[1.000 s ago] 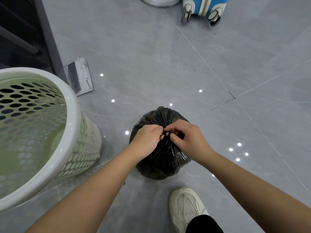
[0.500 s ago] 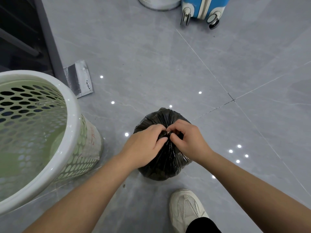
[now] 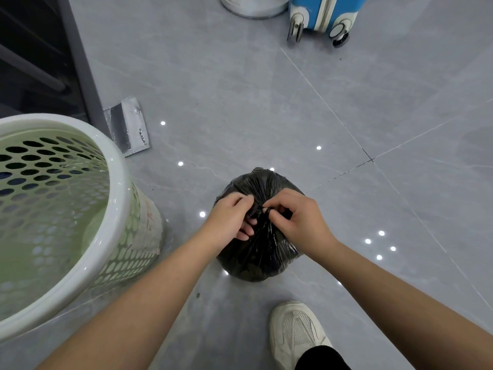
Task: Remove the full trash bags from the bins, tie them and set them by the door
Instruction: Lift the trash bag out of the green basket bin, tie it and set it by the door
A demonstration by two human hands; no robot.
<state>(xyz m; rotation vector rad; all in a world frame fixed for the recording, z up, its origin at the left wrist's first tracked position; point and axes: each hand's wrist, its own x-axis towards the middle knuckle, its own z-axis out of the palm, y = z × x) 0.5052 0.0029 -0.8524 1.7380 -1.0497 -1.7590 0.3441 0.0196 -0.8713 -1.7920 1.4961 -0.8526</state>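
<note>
1. Plastic of the small black film trash bag (image 3: 256,263) looks thin, soft and glossy. The bag is already out of the bin and sits on the grey tiled floor (image 3: 240,102). It is just ahead of the person's white mesh sneaker (image 3: 296,329) and to the right of the pale green perforated plastic bin with a white rim (image 3: 118,172), not touching it.
2. Both hands meet on the gathered neck at the top of the bag. The left hand (image 3: 230,222) has its fingers curled onto the bunched film. The right hand (image 3: 298,220) pinches a twisted end between thumb and fingertips.
3. The step in hand appears to be the tying. The fingers cover the knot, so I cannot tell whether it is closed.
4. The bag bulges round and low, so it is probably full but not heavy. The film is drawn into tight pleats toward the neck. It would likely stretch or tear under a jerk, and slick ends could slip from a loose pinch.
5. The best hold for carrying is a full fist around the gathered neck, just under the knot. The thin side walls would give way.
6. A grey upright frame (image 3: 80,62) stands at the upper left, but I cannot tell whether it belongs to the door.
</note>
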